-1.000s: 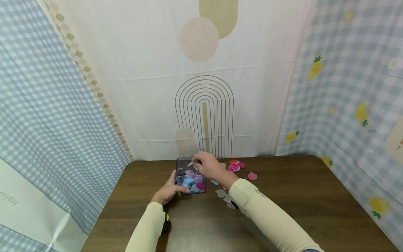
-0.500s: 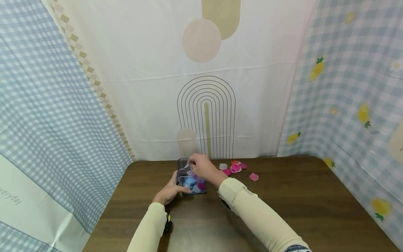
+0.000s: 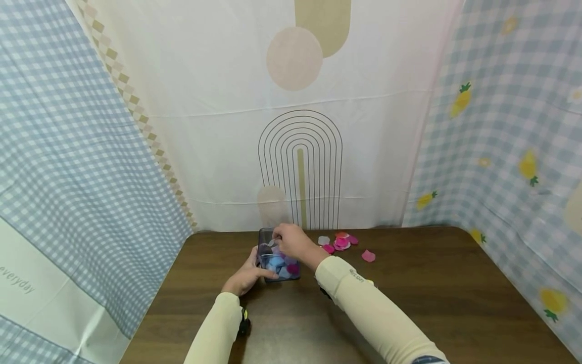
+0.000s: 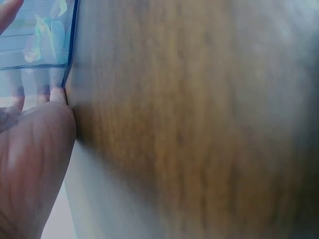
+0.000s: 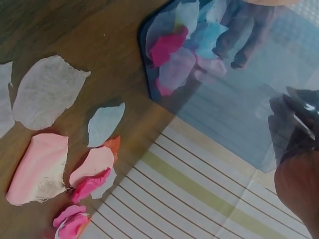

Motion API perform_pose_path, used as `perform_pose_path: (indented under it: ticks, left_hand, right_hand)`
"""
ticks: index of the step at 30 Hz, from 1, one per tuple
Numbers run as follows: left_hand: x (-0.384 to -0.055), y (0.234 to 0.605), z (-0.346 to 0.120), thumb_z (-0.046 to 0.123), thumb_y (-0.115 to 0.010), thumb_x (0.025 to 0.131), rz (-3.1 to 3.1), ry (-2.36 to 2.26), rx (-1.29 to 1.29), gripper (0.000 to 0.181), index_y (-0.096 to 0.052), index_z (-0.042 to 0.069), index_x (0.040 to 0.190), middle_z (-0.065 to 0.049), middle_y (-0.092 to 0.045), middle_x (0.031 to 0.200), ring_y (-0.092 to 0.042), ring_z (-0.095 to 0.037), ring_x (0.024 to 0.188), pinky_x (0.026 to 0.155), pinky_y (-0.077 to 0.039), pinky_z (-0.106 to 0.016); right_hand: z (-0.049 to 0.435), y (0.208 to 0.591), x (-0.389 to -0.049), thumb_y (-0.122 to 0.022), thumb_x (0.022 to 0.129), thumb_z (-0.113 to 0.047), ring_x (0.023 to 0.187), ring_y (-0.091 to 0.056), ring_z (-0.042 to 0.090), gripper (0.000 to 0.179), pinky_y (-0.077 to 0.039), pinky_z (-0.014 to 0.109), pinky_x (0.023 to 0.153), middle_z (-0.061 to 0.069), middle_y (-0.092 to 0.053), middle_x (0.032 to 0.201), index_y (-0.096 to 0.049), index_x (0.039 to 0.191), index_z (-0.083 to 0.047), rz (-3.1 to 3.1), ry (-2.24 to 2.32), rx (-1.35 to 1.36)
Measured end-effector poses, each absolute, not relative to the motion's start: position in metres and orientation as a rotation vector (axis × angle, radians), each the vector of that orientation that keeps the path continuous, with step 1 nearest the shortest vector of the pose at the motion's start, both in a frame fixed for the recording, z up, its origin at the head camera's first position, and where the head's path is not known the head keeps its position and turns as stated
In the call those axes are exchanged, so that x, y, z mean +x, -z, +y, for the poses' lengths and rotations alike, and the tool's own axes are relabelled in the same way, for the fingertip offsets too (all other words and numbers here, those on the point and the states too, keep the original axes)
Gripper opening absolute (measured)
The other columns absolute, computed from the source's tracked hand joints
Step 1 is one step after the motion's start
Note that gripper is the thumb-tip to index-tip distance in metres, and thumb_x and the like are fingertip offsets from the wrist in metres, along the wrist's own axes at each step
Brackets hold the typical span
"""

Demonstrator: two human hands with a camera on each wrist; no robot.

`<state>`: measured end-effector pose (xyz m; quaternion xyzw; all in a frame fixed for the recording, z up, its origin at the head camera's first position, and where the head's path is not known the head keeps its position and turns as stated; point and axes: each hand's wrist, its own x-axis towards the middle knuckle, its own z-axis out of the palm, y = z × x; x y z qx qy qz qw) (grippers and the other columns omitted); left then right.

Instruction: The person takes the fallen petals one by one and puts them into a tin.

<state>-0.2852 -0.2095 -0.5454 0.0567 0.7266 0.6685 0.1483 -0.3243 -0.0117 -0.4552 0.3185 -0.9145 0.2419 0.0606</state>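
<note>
A see-through bluish plastic box [image 3: 273, 257] holds blue, lilac and magenta fabric petals [image 3: 275, 263]. My left hand [image 3: 245, 274] grips its left side, thumb across the near face. In the left wrist view, fingers of this hand [image 4: 37, 149] show through the clear wall. Over the box's mouth, my right hand [image 3: 293, 243] pinches a small whitish petal [image 3: 271, 243] between thumb and fingertips. From the right wrist, this hand [image 5: 299, 191] appears at the right edge with its fingertips seen through the clear plastic; the petal is hard to make out there.
Several loose petals lie right of the box: a pink and orange cluster [image 3: 341, 242], a whitish petal [image 3: 324, 240] and a lone pink petal [image 3: 368, 256]. Beyond the brown table [image 3: 409, 303] hangs a pale printed curtain [image 3: 218, 151].
My right hand has shifted left over the box with the whitish petal, its fingertips now slightly lower. Its sleeve covers pale petals seen earlier. The left hand keeps its hold on the box.
</note>
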Motion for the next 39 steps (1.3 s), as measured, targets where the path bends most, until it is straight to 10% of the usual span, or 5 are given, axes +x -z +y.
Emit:
perform_pose_path:
  ticks: [39]
  left_hand:
    - [-0.287, 0.5458, -0.2091, -0.001, -0.086, 0.08, 2.083, -1.931, 0.166, 0.105, -0.021, 0.017, 0.161, -0.013, -0.047, 0.158, -0.056, -0.023, 0.133, 0.108, -0.046, -0.028]
  right_hand:
    - [-0.0134, 0.4542, -0.3252, -0.063, 0.107, -0.023, 0.107, -0.076, 0.022, 0.023, -0.062, 0.041, 0.096, 0.005, -0.082, 0.115, -0.079, 0.117, -0.011, -2.846, -0.671, 0.977]
